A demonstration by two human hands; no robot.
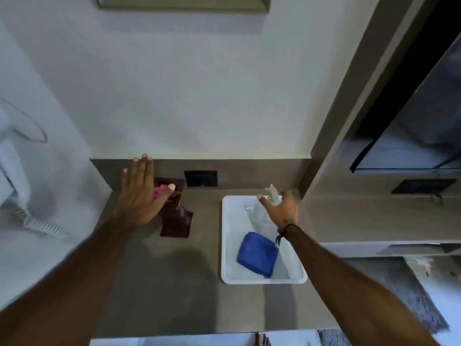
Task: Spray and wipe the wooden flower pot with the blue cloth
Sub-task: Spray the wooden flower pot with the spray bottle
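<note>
Brown surface against pale wall. Pot far left, half hidden under left hand, grip wide, empty. Right hand spread over bottle in tray, holding nothing; cloth nearer. Best to close round bottle neck, nozzle toward pot.

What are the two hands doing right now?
Left hand: open, flat, empty, above the flower pot.
Right hand: open, empty, at the spray bottle.
</note>
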